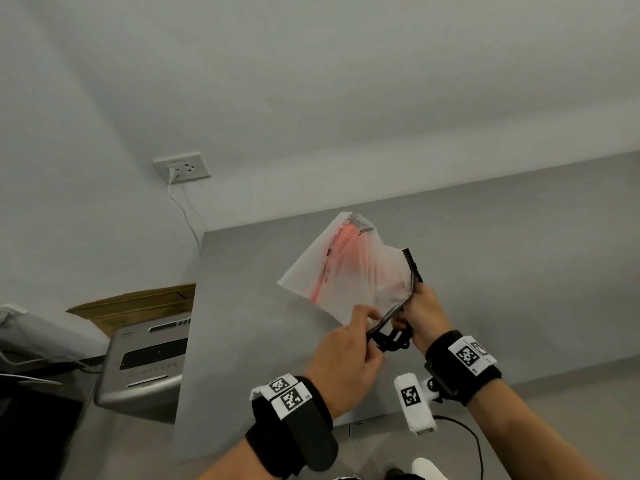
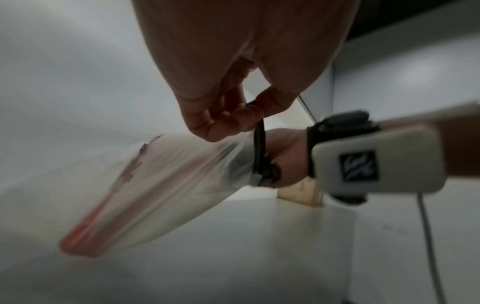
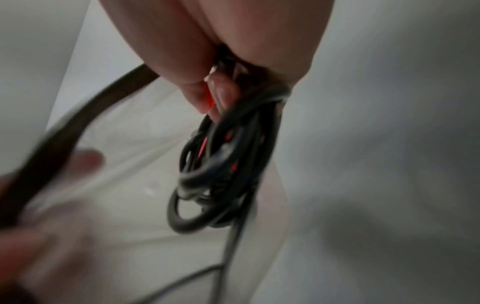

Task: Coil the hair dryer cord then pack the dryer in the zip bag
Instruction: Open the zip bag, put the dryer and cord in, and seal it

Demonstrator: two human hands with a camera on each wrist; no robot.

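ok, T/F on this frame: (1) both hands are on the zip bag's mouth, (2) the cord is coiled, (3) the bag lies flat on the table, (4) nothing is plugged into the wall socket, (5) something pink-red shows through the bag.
1. True. The left hand and right hand both pinch the dark zip edge of the zip bag.
2. True. The cord hangs in a coiled bundle at the right hand.
3. False. The bag is held up above the table.
4. False. A white cable is plugged into the wall socket.
5. True. A pink-red shape shows inside; the blur hides what it is.
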